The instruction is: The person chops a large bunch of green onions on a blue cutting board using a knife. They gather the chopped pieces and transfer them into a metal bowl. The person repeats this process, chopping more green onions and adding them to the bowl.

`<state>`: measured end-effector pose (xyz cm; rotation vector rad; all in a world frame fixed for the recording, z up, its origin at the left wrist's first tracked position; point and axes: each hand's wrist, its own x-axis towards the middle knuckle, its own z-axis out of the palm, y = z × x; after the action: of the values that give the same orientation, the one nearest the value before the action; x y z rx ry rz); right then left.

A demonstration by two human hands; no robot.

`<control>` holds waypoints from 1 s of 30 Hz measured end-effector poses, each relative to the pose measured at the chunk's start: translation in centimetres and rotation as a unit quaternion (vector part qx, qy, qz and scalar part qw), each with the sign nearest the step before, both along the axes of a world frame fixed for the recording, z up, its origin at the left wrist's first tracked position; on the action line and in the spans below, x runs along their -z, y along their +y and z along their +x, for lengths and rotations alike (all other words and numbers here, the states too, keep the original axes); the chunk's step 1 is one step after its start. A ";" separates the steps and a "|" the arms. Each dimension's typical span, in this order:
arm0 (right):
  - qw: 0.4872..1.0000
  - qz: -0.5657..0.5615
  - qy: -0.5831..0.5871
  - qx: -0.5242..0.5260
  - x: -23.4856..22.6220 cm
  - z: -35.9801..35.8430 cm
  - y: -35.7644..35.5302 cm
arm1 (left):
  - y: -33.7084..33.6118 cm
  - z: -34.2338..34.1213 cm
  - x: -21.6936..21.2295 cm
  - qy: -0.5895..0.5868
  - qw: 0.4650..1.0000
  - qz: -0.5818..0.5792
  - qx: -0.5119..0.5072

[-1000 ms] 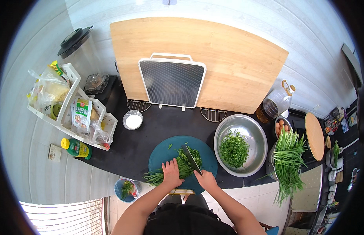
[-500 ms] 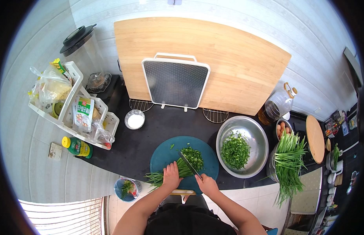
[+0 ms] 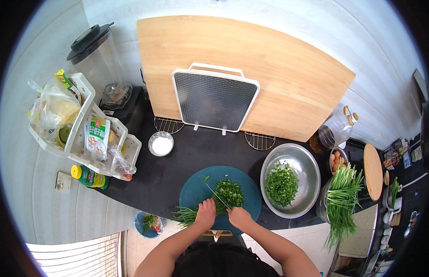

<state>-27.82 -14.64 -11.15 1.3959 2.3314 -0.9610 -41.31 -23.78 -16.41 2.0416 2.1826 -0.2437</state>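
Note:
On a round teal cutting board [image 3: 191, 187] lies a bunch of garlic chives [image 3: 187, 215], with long ends hanging over the near left edge. My left hand [image 3: 205, 214] presses down on the bunch, its fingers curled over the stalks. My right hand [image 3: 240, 219] grips a kitchen knife [image 3: 215, 193], whose thin blade slants up and left across the bunch, close to my left fingers. Cut green pieces [image 3: 231, 193] are heaped on the blade's right side. Right of the board, a steel bowl [image 3: 304, 203] holds more chopped greens [image 3: 281, 184].
Uncut chives [image 3: 344, 196] spill from a pot at the right, near a bowl of eggs [image 3: 337, 159] and an oil jug [image 3: 336, 131]. A bowl of white powder [image 3: 161, 144] stands behind the board. White storage baskets [image 3: 92, 108] and a green bottle [image 3: 89, 177] are left.
The view has shifted slightly. The knife blade now looks thinner and its tip points further left. Both hands stay at the bunch.

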 end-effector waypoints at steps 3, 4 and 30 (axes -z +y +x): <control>1.000 -0.006 -0.002 -0.007 1.6 -1.8 0.4 | 0.1 0.0 -0.2 0.017 1.000 0.017 0.017; 1.000 -0.005 -0.002 -0.011 2.1 -2.3 0.5 | 0.1 0.0 -0.1 0.021 0.999 0.023 0.018; 0.994 0.027 0.049 0.091 -1.0 4.5 -3.1 | -0.1 0.8 -0.1 -0.017 0.998 0.026 -0.054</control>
<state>-23.33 -17.78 -10.19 1.6408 2.3483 -1.0455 -40.48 -23.92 -16.29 1.9309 2.2926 -0.1410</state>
